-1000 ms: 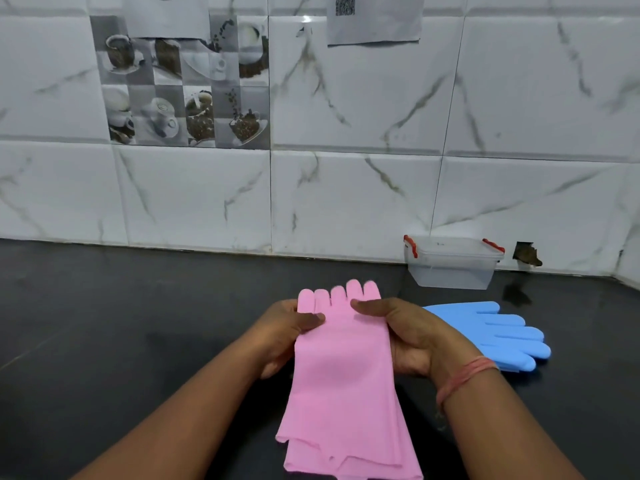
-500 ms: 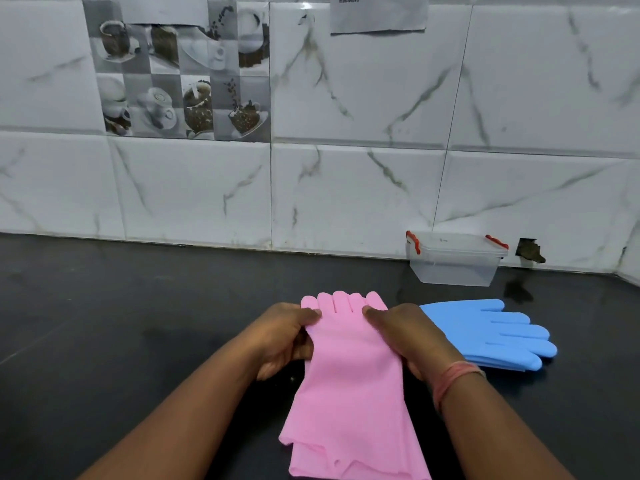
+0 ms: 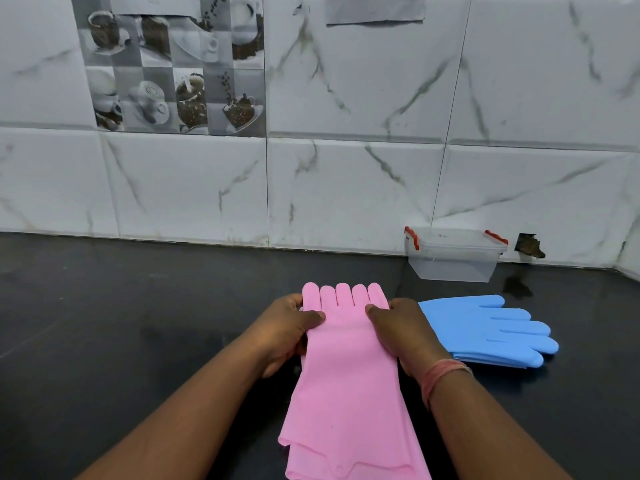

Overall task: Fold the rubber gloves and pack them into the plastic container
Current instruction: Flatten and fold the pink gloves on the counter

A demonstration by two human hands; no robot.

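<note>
A stacked pair of pink rubber gloves (image 3: 346, 372) lies flat on the black counter, fingers pointing to the wall and cuffs toward me. My left hand (image 3: 287, 334) grips the gloves' left edge near the fingers, thumb on top. On the opposite edge, my right hand (image 3: 401, 334) holds on the same way. Blue rubber gloves (image 3: 485, 329) lie flat just right of my right hand, fingers pointing right. The clear plastic container (image 3: 453, 259) with red latches stands lidless against the wall, behind the blue gloves; it looks empty.
The black counter (image 3: 138, 323) runs along a white marble-tiled wall. A hole in the wall (image 3: 528, 244) sits right of the container. A red thread band circles my right wrist.
Both hands have shifted the pink gloves slightly and straightened them, the glove fingers now lined up evenly. My thumbs have moved a little apart. The view has tilted down somewhat.
</note>
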